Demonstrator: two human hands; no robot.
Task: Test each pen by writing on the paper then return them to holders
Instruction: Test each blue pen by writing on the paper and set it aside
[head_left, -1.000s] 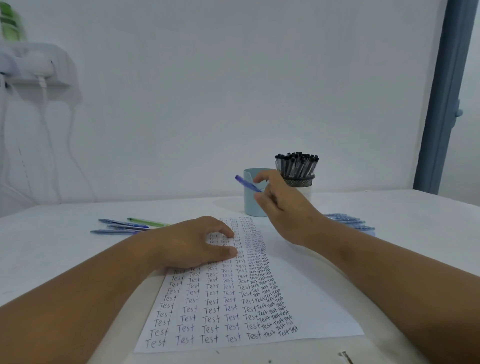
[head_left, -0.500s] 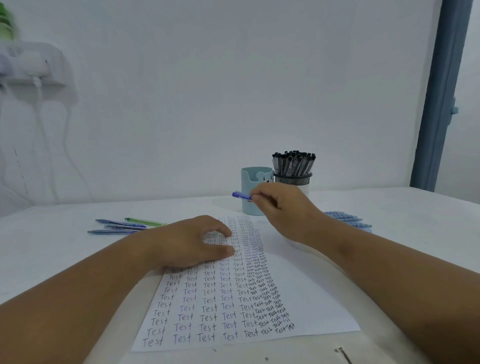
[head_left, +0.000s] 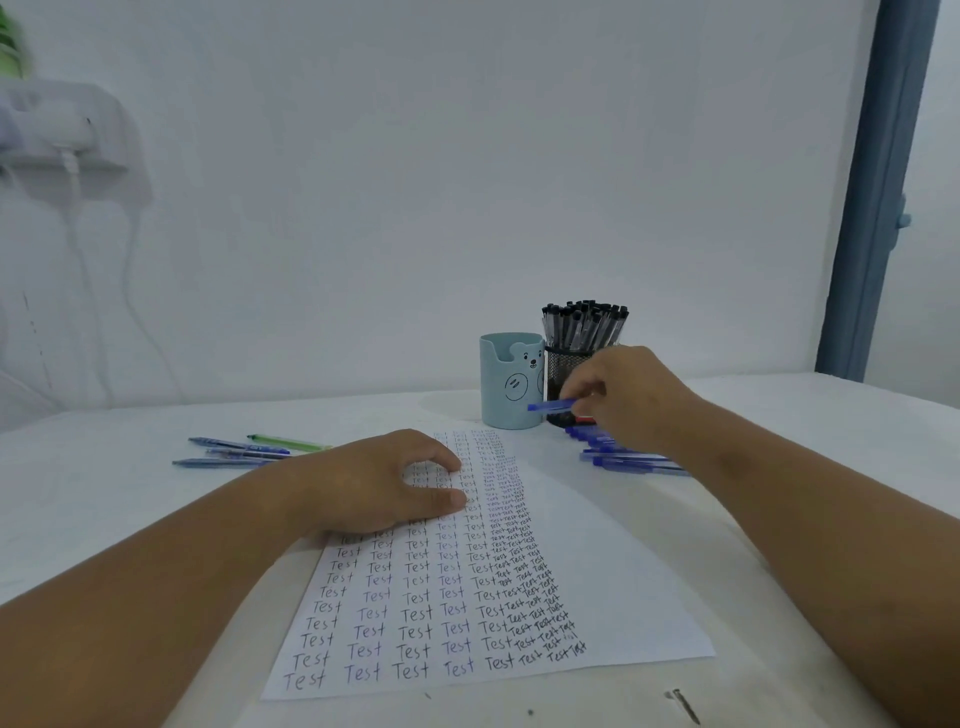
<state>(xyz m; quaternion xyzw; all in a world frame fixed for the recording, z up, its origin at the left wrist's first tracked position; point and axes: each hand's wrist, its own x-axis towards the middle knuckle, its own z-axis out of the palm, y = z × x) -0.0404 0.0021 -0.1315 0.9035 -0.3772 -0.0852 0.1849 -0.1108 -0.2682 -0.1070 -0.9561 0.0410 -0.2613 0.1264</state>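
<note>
Right hand (head_left: 631, 397): fingers (head_left: 579, 391) pinch a blue pen (head_left: 551, 406) near one end. Pen axis lies near level, free end pointing left, across the front of the mesh holder (head_left: 563, 374) and toward the bear cup (head_left: 511, 382). Pen is off the counter (head_left: 130, 514), just above the loose blue pens (head_left: 623, 457) lying right of the paper (head_left: 597, 571).

Left hand (head_left: 379, 483): flat on the paper's upper left, fingers loosely spread, holding nothing.

Judgement: both holders stand just beyond and left of the right fingers; the right hand is much the nearer. The mesh holder is packed with black-capped pens, and the bear cup shows none above its rim. Either drop needs the pen tipped from level to upright over a rim.

Other loose pens (head_left: 244, 449) lie well to the left.
</note>
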